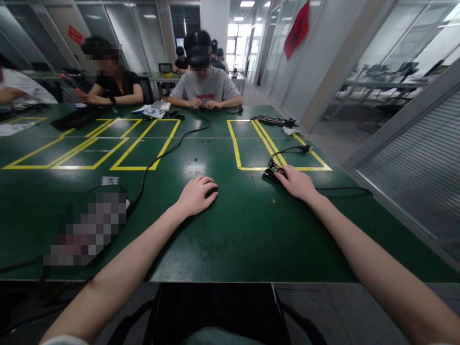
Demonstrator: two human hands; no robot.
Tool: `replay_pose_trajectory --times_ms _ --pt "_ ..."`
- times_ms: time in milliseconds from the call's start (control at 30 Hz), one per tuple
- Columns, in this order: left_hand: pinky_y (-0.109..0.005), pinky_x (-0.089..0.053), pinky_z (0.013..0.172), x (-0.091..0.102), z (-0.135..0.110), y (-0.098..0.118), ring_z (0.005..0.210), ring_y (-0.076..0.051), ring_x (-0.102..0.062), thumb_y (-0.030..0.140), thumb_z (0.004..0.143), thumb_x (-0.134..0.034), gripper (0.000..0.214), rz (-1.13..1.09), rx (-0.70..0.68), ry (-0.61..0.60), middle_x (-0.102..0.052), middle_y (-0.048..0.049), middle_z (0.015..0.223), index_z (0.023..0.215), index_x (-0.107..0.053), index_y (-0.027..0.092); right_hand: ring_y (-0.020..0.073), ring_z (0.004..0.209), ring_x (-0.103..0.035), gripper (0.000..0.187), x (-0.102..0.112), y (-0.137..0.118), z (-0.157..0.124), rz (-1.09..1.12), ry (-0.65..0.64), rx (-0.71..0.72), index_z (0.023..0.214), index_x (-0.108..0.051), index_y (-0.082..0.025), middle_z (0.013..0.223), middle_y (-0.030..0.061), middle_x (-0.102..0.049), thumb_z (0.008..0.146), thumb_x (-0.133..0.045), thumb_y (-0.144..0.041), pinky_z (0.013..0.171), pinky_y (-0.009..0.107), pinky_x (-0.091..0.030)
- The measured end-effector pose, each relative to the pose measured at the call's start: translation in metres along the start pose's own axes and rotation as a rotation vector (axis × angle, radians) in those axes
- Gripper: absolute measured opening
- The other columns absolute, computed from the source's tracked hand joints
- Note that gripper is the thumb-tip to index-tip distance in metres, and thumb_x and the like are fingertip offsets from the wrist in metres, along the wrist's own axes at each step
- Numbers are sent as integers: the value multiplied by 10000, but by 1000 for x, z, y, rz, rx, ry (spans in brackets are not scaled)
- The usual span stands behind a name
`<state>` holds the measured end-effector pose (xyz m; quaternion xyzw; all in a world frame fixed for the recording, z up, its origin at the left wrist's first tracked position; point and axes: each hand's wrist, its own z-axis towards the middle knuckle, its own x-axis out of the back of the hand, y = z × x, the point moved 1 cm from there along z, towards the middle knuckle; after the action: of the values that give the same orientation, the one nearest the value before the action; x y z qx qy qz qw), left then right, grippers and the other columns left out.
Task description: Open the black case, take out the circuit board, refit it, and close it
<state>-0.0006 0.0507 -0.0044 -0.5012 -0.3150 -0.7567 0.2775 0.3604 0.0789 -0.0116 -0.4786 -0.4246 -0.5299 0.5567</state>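
My left hand (197, 196) rests low over the middle of the green table, fingers curled and thumb drawn in. A small dark patch shows between thumb and fingers; I cannot make out what it is. Farther right, my right hand (295, 182) grips a small black device with exposed coloured wires and circuitry (273, 172), at the front edge of a yellow-taped area. The palm and fingers cover much of the device. From it a black cable (287, 149) arcs to a black plug-like end (305, 148).
Yellow tape rectangles (237, 148) mark the green table (230, 230). A long black cable (168, 153) crosses it left of my hands. A blurred-out object (89, 230) lies at left; a black folded stand (275, 120) lies at far right. Several people sit beyond, one person (204, 86) opposite.
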Motion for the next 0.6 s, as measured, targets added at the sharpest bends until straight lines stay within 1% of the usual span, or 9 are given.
replay_pose_trajectory --times_ms 133,200,267,300,367,400,467,533,600 --pt "-445 -533 988 0 2 1 1140 -270 -624 345 999 -556 263 -5 -3 13 -729 -80 1214 1133 -749 228 338 987 -732 444 2 -39 -14 32 2 161 1343 -625 -188 1348 152 -663 1053 -407 -444 788 413 -553" --pt "-440 -542 977 2 3 3 1106 -266 -643 377 1006 -550 285 -33 -1 38 -746 -84 1170 1135 -752 222 310 941 -736 425 2 -63 -26 71 -20 318 1329 -621 -175 1321 154 -665 1058 -412 -427 760 391 -552" --pt "-446 -542 986 6 3 5 1075 -268 -661 440 991 -576 328 -86 -6 110 -752 -98 1134 1148 -750 210 258 863 -732 397 3 -88 -41 143 -44 516 1313 -622 -182 1250 141 -680 1056 -443 -427 737 356 -547" --pt "-453 -537 997 8 3 6 1084 -274 -662 477 967 -609 355 -121 -37 138 -746 -104 1145 1156 -747 210 234 828 -724 388 4 -101 -48 184 -58 615 1317 -618 -189 1223 131 -683 1056 -456 -427 738 345 -545" --pt "-429 -545 972 11 1 10 1075 -271 -671 542 903 -681 408 -230 -147 107 -735 -110 1140 1136 -750 214 218 831 -715 393 6 -123 -63 255 -98 783 1338 -601 -189 1198 121 -680 1052 -480 -430 738 334 -545" --pt "-409 -552 935 12 0 12 1034 -262 -678 566 877 -704 406 -284 -180 92 -738 -104 1093 1075 -760 215 222 849 -714 395 7 -131 -68 284 -118 836 1341 -598 -182 1193 120 -678 1048 -493 -425 741 337 -547" --pt "-365 -556 849 14 -3 15 941 -237 -680 605 863 -712 411 -363 -200 57 -731 -92 990 940 -755 204 226 858 -713 382 9 -140 -74 331 -147 881 1328 -608 -176 1167 110 -678 1033 -523 -402 745 343 -554" --pt "-341 -545 803 15 -5 17 901 -228 -667 643 834 -733 462 -382 -227 20 -718 -83 934 917 -738 188 233 877 -716 375 11 -142 -75 380 -158 889 1314 -625 -177 1146 103 -674 1011 -557 -388 766 354 -565" --pt "-322 -527 761 15 -5 18 866 -216 -653 666 811 -745 496 -366 -224 3 -701 -69 908 929 -723 185 237 914 -718 379 13 -139 -73 442 -151 893 1308 -636 -192 1178 104 -664 987 -590 -390 798 365 -573"
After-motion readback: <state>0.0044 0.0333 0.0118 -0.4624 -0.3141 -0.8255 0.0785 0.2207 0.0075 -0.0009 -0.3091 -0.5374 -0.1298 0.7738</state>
